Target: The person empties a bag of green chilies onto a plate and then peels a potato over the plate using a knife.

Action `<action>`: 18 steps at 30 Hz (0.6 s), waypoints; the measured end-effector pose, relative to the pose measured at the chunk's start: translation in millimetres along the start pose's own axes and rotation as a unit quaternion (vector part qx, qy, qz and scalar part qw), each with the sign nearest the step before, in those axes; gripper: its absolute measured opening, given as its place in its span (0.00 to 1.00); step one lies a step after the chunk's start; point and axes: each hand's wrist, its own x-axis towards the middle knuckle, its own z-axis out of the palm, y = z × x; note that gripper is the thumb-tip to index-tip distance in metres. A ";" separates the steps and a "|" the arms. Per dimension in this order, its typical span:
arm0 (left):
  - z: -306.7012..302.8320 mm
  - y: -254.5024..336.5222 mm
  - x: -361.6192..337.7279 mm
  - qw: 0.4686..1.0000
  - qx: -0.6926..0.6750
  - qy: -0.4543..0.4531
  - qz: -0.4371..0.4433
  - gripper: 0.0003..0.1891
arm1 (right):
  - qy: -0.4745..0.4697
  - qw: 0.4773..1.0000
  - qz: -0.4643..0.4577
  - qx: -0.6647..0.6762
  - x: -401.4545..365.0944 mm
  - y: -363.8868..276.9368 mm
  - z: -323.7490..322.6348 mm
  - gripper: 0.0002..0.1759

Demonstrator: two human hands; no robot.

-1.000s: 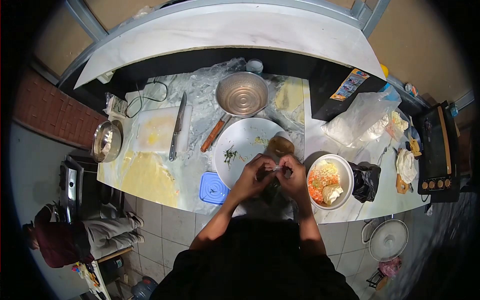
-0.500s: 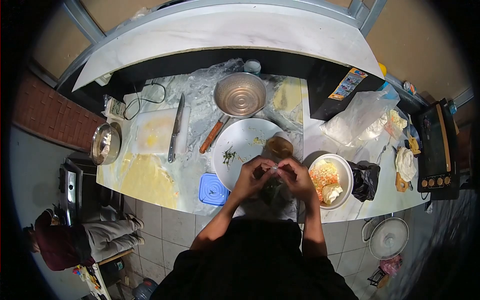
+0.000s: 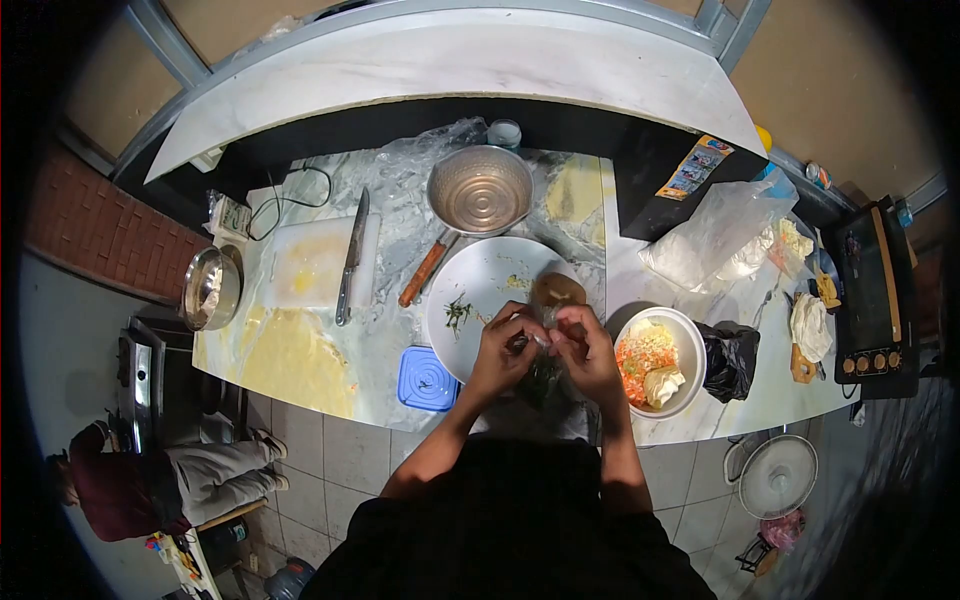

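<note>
My left hand (image 3: 508,352) and my right hand (image 3: 588,352) are close together over the near right edge of a white plate (image 3: 480,265). Both pinch the top of a clear plastic bag (image 3: 543,385) with something dark green inside, hanging below my fingers. Chopped green leaves (image 3: 457,313) and small pale bits lie on the plate. Just beyond my fingers, a round brown item (image 3: 556,290) sits at the plate's right side. To the right of my right hand stands a white bowl (image 3: 690,345) of grated orange and pale food with a creamy dollop.
A pan (image 3: 480,190) with a wooden handle stands behind the plate. Farther left, a knife (image 3: 352,255) lies on a white cutting board (image 3: 310,262). A blue lid (image 3: 428,380) is near the front edge. Right are a black bag (image 3: 730,360) and an oven (image 3: 875,300). A person (image 3: 150,480) is at far left.
My fingers have shifted slightly apart at the bag's top, and my right hand has tilted. Clear plastic now shows between my hands. Everything else on the counter stays put.
</note>
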 end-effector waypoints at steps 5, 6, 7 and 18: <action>-5.2 0.9 3.1 0.998 0.046 -0.016 0.045 0.09 | -0.018 0.999 -0.001 -0.051 4.2 -1.0 -3.6 0.15; -6.2 0.3 3.0 0.997 0.049 -0.030 0.054 0.10 | -0.007 0.999 -0.003 -0.033 3.8 -0.5 -3.2 0.16; -6.0 -0.3 2.6 0.997 0.049 -0.028 0.053 0.10 | -0.009 0.999 -0.003 -0.033 3.2 1.7 -5.6 0.16; -12.5 12.8 -2.7 0.991 0.039 -0.096 0.078 0.13 | -0.062 0.997 0.038 -0.016 13.4 1.4 -11.6 0.03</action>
